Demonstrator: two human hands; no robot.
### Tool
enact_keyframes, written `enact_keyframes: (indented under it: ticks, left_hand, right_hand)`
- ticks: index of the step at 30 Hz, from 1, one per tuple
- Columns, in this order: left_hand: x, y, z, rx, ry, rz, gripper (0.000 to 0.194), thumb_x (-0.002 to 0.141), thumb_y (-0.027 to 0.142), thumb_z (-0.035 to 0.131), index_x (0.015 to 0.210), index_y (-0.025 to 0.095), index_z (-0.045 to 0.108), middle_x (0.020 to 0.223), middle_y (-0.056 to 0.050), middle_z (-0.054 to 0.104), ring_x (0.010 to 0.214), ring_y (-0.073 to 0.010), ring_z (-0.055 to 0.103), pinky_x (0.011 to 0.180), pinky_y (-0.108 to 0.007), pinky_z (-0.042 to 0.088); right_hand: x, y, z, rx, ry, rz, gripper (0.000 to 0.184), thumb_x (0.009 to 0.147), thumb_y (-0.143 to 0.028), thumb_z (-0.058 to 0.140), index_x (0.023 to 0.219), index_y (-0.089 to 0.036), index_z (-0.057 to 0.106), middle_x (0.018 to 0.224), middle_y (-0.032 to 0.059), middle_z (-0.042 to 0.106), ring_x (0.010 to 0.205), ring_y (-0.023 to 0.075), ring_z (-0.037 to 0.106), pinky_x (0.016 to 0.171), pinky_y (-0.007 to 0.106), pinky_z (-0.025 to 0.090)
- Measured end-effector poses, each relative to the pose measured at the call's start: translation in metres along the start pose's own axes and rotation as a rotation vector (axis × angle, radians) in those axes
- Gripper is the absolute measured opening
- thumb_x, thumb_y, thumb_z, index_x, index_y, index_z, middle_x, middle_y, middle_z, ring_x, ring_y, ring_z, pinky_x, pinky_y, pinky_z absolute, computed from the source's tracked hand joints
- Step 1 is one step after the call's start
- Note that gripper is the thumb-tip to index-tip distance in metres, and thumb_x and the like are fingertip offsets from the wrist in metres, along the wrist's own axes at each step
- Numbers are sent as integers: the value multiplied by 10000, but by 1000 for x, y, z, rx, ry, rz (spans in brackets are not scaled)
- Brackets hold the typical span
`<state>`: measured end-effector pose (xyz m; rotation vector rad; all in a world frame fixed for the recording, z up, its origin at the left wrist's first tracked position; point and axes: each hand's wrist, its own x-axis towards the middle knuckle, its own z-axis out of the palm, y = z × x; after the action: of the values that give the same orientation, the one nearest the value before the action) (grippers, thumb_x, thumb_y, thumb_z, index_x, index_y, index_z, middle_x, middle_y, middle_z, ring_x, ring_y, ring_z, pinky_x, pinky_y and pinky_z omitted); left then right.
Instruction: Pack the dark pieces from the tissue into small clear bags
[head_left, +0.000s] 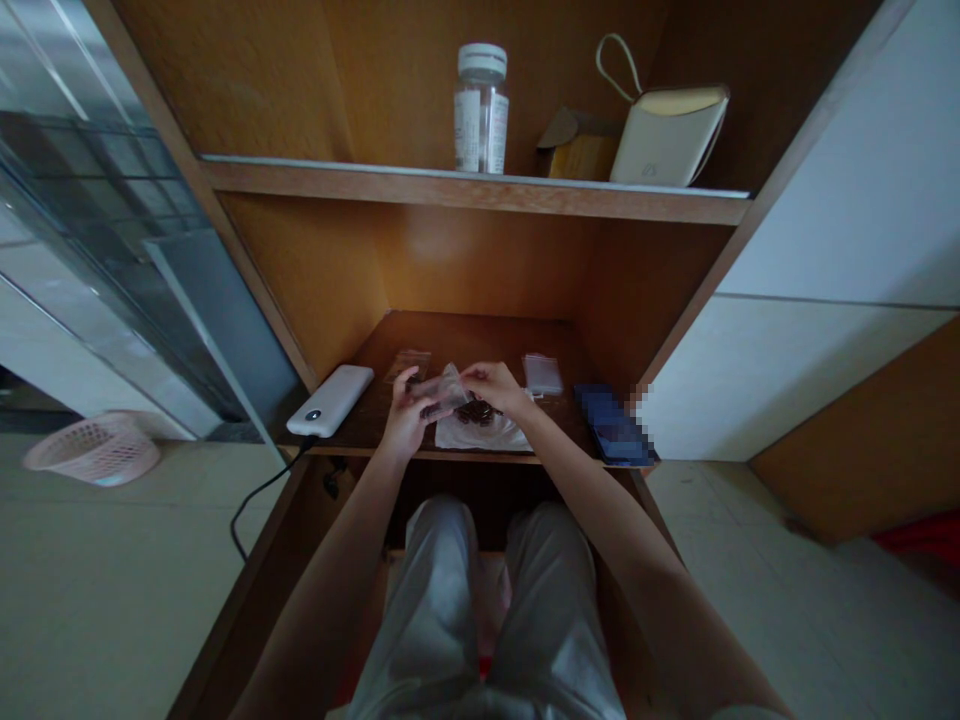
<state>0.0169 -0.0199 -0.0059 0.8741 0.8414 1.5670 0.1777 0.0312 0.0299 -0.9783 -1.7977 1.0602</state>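
A small clear bag (442, 392) is held in the air above the wooden desk shelf (465, 340), between the two hands. It is pinched at its left part by the fingers of the left hand (405, 415) and at its right part by the fingers of the right hand (487, 388), so both grips are closed on the bag, and the hands are only a little apart. Just below the bag and the right hand, a dark heap (476, 413) of small pieces is lying on a white paper (480, 432); what the pieces are exactly cannot be told. Two other clear bags are placed on the shelf behind the hands, one (409, 365) to the left and one (542, 374) to the right. A white power bank (330, 400) is lying near the left edge, and its black cable (262, 500) is hanging down from the shelf. A blurred dark blue phone (611, 425) is lying at the right edge. On the upper shelf, a jar (481, 110), a cardboard box (577, 150) and a white pouch (667, 137) are standing. A pink basket (94, 450) is seen on the floor at the left.
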Motion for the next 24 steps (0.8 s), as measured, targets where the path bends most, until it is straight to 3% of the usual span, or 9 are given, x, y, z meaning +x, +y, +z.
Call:
enact_keyframes:
  ticks: [4, 6, 14, 19, 24]
  left_hand:
    - [-1, -4, -2, 78, -37, 12, 117, 587, 145, 643, 700, 159, 618, 852, -23, 631, 745, -165, 625, 664, -351, 563]
    - [-1, -4, -2, 77, -50, 15, 40, 597, 164, 645, 622, 149, 618, 789, -20, 616, 720, -163, 611, 651, -355, 563]
    - [-1, -4, 1, 32, -54, -3, 91, 632, 227, 695, 692, 165, 665, 923, -63, 657, 836, -209, 623, 685, -364, 561]
    - [0, -5, 1, 41, -64, -34, 204, 651, 309, 724, 781, 163, 665, 906, -59, 659, 825, -203, 630, 647, -344, 568]
    - [0, -9, 0, 83, -62, -6, 220, 626, 317, 748, 719, 168, 616, 874, -26, 640, 829, -183, 624, 680, -335, 565]
  right_hand:
    - [-2, -7, 8, -106, -60, -70, 137, 749, -167, 544, 733, -131, 675, 573, -21, 607, 486, 55, 496, 503, 169, 376]
    - [-5, -11, 11, -151, -84, -118, 138, 761, -163, 545, 751, -135, 680, 613, -11, 633, 538, 66, 536, 542, 174, 395]
    - [-11, -16, 16, -320, -34, -210, 119, 775, -146, 575, 814, -162, 686, 781, 24, 700, 693, 102, 611, 667, 214, 435]
    - [-15, -20, 16, -392, -56, -222, 111, 789, -190, 595, 825, -159, 695, 761, 30, 694, 668, 103, 600, 643, 210, 414]
    - [-17, -24, 16, -486, -85, -234, 100, 769, -150, 598, 760, -153, 698, 707, 19, 673, 620, 95, 561, 599, 203, 370]
